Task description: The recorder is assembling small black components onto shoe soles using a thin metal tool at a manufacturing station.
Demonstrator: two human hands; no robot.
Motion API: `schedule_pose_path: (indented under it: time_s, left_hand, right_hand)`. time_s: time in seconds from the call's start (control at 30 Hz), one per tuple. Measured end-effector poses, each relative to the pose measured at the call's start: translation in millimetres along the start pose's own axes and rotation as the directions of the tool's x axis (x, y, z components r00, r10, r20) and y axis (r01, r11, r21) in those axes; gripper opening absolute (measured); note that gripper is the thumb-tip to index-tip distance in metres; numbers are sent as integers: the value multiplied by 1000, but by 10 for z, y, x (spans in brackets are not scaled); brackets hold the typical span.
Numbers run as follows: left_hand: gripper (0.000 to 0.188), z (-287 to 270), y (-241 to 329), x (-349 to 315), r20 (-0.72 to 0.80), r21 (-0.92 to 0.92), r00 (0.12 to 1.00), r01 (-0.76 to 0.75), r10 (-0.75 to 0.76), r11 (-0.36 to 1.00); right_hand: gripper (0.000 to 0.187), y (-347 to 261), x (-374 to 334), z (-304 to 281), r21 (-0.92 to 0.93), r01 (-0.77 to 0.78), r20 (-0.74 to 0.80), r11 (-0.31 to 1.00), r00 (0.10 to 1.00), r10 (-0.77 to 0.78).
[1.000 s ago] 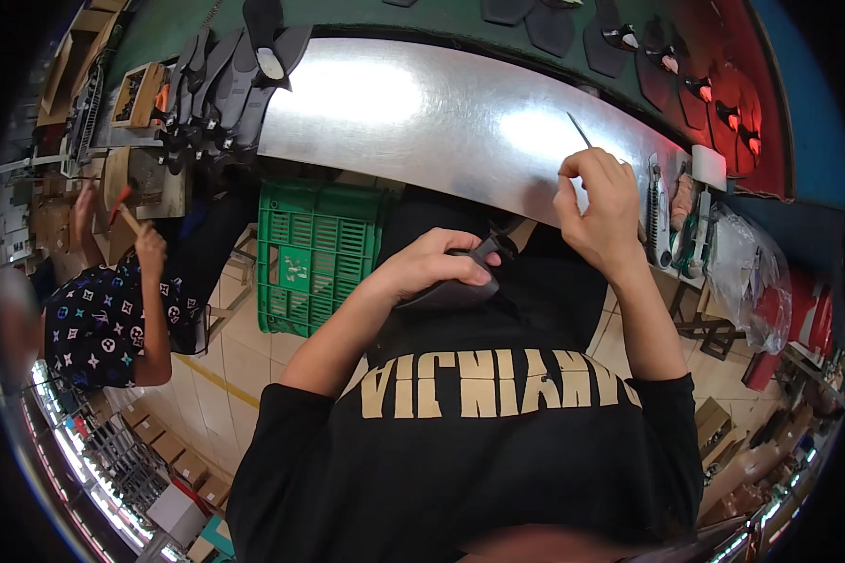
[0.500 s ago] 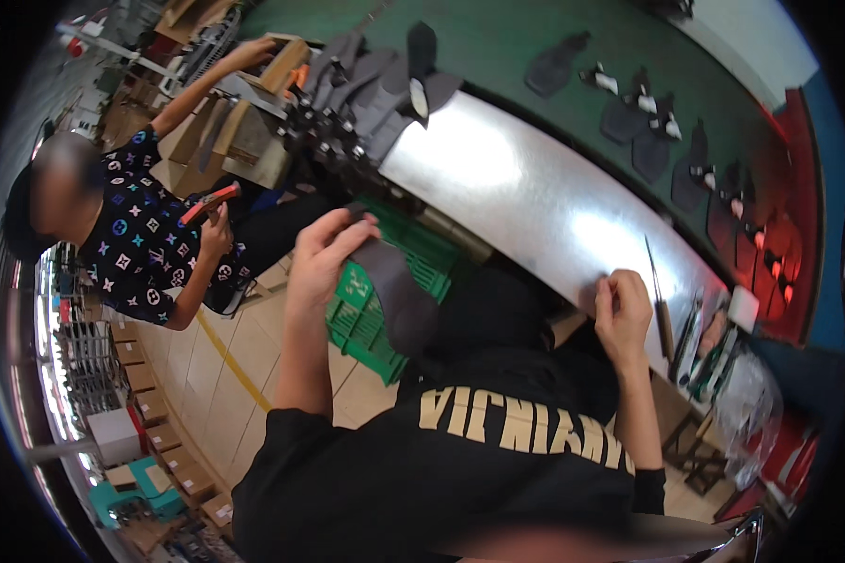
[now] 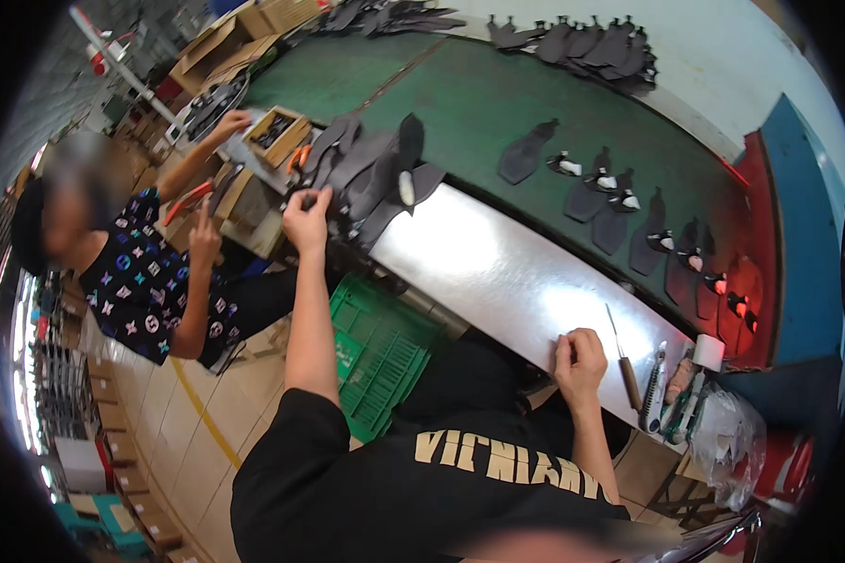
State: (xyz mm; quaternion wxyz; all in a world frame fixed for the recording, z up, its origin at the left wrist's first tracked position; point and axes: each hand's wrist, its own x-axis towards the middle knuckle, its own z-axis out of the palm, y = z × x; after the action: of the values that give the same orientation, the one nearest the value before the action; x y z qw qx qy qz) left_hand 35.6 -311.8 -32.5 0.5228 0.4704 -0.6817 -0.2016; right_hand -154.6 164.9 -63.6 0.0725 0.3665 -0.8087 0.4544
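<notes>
My left hand (image 3: 307, 221) reaches forward to the near edge of a pile of dark grey sandal soles (image 3: 355, 178). Its thumb and fingers are pinched together at a small dark part there, too small to name. One sole (image 3: 410, 141) with a pale patch lies across the top of the pile. Small dark strap ends jut from the pile's near side. At the metal tabletop's front edge rests my right hand (image 3: 580, 364), its fingers curled in and closed, nothing showing in them. A pointed tool with a brown handle (image 3: 628, 380) lies just right of it.
A shiny metal worktop (image 3: 479, 244) borders a green belt (image 3: 460, 103) carrying several soles and straps toward a red-lit heater housing (image 3: 760, 244). A green crate (image 3: 385, 352) stands below. At left, a co-worker (image 3: 150, 272) holds red-handled pliers (image 3: 189, 201). Hand tools and a plastic bag (image 3: 730, 441) lie right.
My left hand has moved forward from above the crate to the pile; the dark sole it held no longer hangs from it. My right hand stays curled near the worktop edge. The view has shifted.
</notes>
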Motion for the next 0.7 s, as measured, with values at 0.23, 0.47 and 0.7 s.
schedule_pose_path:
  time_s: [0.23,0.47,0.7]
  left_hand:
    - [52,444,1362,-373,0,-39,920,-392,392,919]
    - [57,2523,1970,-1015,572,-410,646,-308,505,859]
    - [37,3487,1597,-1139,688,-60,615,-480,384,875]
  right_hand:
    - [7,69,2,-4,-37,-59,26,998,998,60]
    - [7,95,86,-55,-42,-73,23,996,997,74]
    - [5,83,138,87,127,-102,83,987,992,92]
